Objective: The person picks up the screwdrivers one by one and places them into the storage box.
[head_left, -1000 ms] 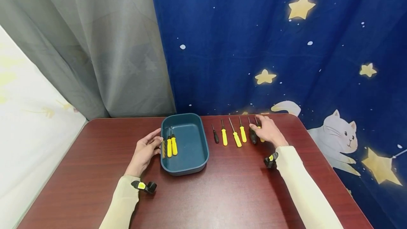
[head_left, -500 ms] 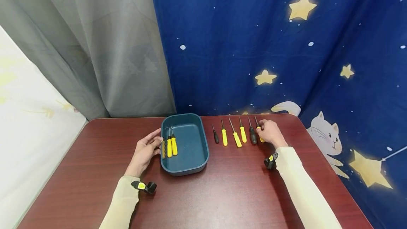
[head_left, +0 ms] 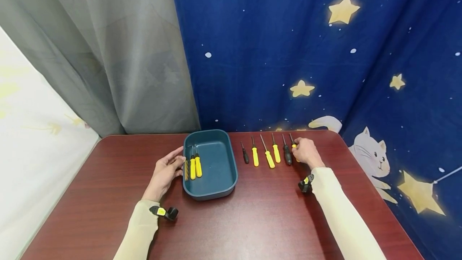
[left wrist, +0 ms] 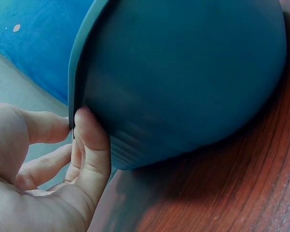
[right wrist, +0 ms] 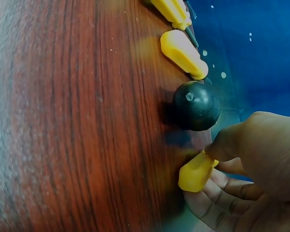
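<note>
My left hand (head_left: pixel 167 175) pinches the left rim of a dark teal plastic bin (head_left: pixel 211 195), thumb and fingers on either side of the rim (left wrist: pixel 73 92). Inside the bin, along its left side, lie two yellow-handled tools (head_left: pixel 195 167) with thin shafts. At the right end of a row of screwdrivers, my right hand (head_left: pixel 306 152) holds a yellow-handled screwdriver (right wrist: pixel 195 175) by its handle, thumb on one side and fingers on the other. Just left of it lies a screwdriver with a thick black handle (head_left: pixel 287 156); its rounded butt shows large in the right wrist view.
Between the bin and the black screwdriver lie a small black-handled screwdriver (head_left: pixel 246 156) and three yellow-handled screwdrivers (head_left: pixel 269 159), shafts toward the back edge. Behind the reddish-brown table (head_left: pixel 252 224) hang grey and blue curtains (head_left: pixel 252 51).
My right hand has drawn back from its spread over the black screwdriver and closed its fingers on the yellow-handled one beside it. My left hand keeps its place at the bin.
</note>
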### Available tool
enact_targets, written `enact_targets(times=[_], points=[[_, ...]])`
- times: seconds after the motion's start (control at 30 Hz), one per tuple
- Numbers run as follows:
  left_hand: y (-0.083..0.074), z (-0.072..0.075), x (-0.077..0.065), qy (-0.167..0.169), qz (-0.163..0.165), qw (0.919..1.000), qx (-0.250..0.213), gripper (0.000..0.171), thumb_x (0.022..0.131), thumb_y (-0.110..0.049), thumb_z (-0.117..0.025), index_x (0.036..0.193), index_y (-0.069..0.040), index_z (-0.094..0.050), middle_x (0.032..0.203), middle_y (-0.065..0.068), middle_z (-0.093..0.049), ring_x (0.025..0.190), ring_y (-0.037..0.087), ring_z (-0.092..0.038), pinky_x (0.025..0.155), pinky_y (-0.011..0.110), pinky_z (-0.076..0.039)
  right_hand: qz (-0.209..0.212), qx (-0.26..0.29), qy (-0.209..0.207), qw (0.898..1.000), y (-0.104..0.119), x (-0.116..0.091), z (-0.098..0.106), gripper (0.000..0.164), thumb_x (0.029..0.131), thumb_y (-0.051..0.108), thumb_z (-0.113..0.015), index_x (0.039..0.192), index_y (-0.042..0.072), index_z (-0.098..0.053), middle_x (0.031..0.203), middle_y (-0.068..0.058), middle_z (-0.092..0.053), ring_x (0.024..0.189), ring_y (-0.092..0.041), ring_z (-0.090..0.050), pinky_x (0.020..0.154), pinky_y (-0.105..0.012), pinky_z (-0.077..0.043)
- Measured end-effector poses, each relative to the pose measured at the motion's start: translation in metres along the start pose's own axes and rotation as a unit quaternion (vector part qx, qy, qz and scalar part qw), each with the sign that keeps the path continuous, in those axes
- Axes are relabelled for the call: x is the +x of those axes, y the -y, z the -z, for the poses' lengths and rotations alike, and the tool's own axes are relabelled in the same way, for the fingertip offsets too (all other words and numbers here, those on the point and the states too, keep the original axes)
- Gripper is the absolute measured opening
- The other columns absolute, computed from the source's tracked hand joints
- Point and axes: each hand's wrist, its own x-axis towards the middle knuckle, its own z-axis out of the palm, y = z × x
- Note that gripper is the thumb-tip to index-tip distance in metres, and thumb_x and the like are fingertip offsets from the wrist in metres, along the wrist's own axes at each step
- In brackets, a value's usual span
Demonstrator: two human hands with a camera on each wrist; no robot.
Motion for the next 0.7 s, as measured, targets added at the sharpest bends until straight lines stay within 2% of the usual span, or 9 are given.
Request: enact_targets(times=[0.1,0.2,0.33,0.43,0.53,0.7], points=[[0.0003,-0.0006,-0.0010,0.000,-0.002,1.0000,0.001,0.051,0.104,-0.017,-0.061,0.154,-0.017,-0.048,0.108,0.003,-0.064,0.080,0.008,-0.060,0.065,0.020,-0.057,-0.009,0.009,0.006,1.000,0.0005,0.0000,0.0006,0.047,0.097,0.011,-0.060,0.139,-0.010,-0.054,0.085,-0.014,-0.070,0.080,-0.026,-0.065,0.068,-0.029,-0.050],[0.0002,-0.0013,-0.0022,-0.003,-0.002,1.0000,0.002,0.050,0.104,-0.017,-0.061,0.153,-0.017,-0.049,0.107,0.003,-0.064,0.080,0.008,-0.060,0.065,0.020,-0.057,-0.009,0.011,0.003,1.000,0.0006,-0.0005,0.0005,0.047,0.097,0.010,-0.060,0.139,-0.010,-0.054,0.090,-0.016,-0.072,0.081,-0.026,-0.065,0.067,-0.029,-0.050],[0.0001,-0.0018,-0.0023,-0.004,-0.001,1.0000,0.002,0.050,0.104,-0.016,-0.060,0.153,-0.017,-0.049,0.108,0.003,-0.064,0.080,0.007,-0.060,0.065,0.020,-0.057,-0.009,0.009,-0.006,1.000,0.0004,-0.0008,-0.0005,0.047,0.096,0.008,-0.059,0.139,-0.010,-0.054,0.110,-0.023,-0.072,0.091,-0.030,-0.063,0.077,-0.036,-0.053],[-0.0001,-0.0020,-0.0021,-0.003,-0.001,1.0000,0.003,0.050,0.105,-0.016,-0.060,0.153,-0.017,-0.049,0.109,0.004,-0.064,0.079,0.007,-0.059,0.065,0.020,-0.057,-0.009,0.009,-0.009,1.000,-0.0003,-0.0011,-0.0008,0.047,0.095,0.007,-0.058,0.139,-0.010,-0.054,0.119,-0.026,-0.069,0.096,-0.032,-0.062,0.086,-0.043,-0.054],[-0.0004,-0.0020,-0.0021,-0.004,0.000,1.0000,0.003,0.050,0.105,-0.016,-0.060,0.153,-0.017,-0.049,0.109,0.004,-0.064,0.079,0.007,-0.059,0.065,0.019,-0.057,-0.006,0.009,-0.012,1.000,-0.0007,-0.0016,-0.0001,0.047,0.095,0.007,-0.057,0.139,-0.009,-0.054,0.117,-0.026,-0.070,0.096,-0.032,-0.061,0.086,-0.044,-0.053],[-0.0005,-0.0021,-0.0022,-0.006,0.000,1.0000,0.005,0.050,0.105,-0.016,-0.060,0.153,-0.017,-0.049,0.109,0.004,-0.064,0.080,0.007,-0.059,0.065,0.019,-0.057,-0.005,0.022,-0.009,1.000,-0.0005,-0.0030,0.0021,0.048,0.094,0.007,-0.056,0.139,-0.009,-0.054,0.099,-0.019,-0.072,0.080,-0.025,-0.062,0.069,-0.032,-0.051]])
